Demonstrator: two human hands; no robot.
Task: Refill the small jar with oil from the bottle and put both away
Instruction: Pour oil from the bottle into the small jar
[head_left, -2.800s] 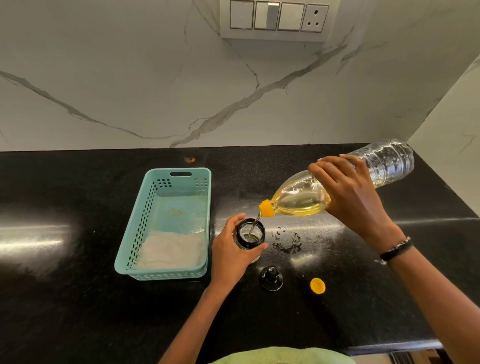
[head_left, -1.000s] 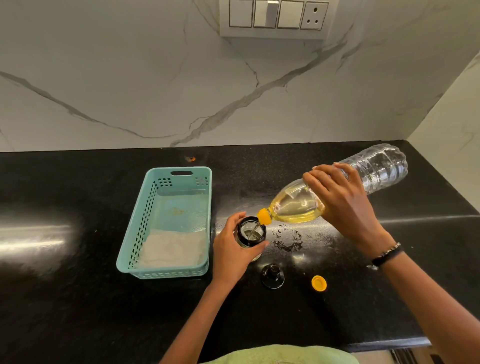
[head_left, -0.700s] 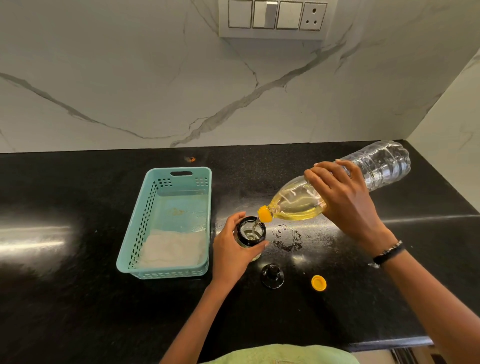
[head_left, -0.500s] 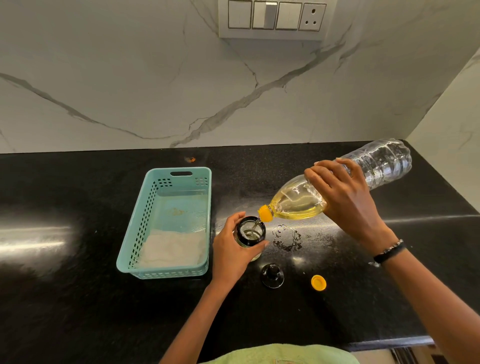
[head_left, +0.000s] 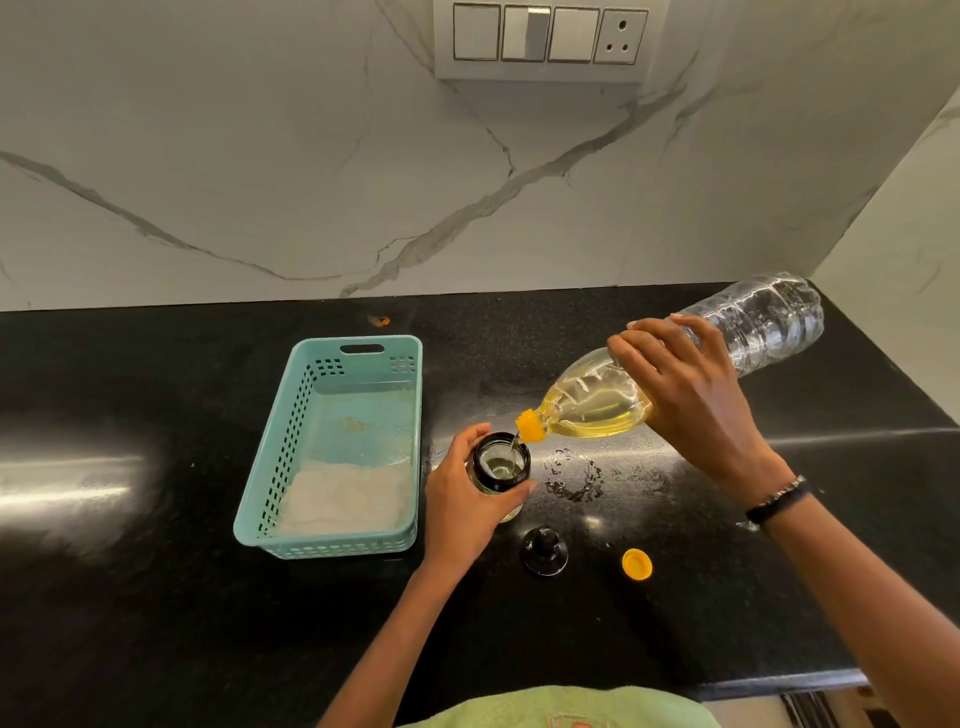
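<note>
Two hands at work: the small jar (head_left: 500, 463) is clasped by the left hand (head_left: 470, 506), the tilted bottle (head_left: 670, 374) gripped by the right hand (head_left: 691, 400), oil streaming in.

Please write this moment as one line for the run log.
step: pouring oil | left hand: holds small glass jar | right hand: tilts clear plastic oil bottle | black lid, yellow cap: on counter

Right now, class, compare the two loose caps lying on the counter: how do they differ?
The jar lid is black with a knob on top; the bottle cap is orange-yellow and plain. The jar lid is wider than the bottle cap. The jar lid lies nearer the small jar; the bottle cap lies further right. Both are off their containers, resting untouched on the black counter.
</note>
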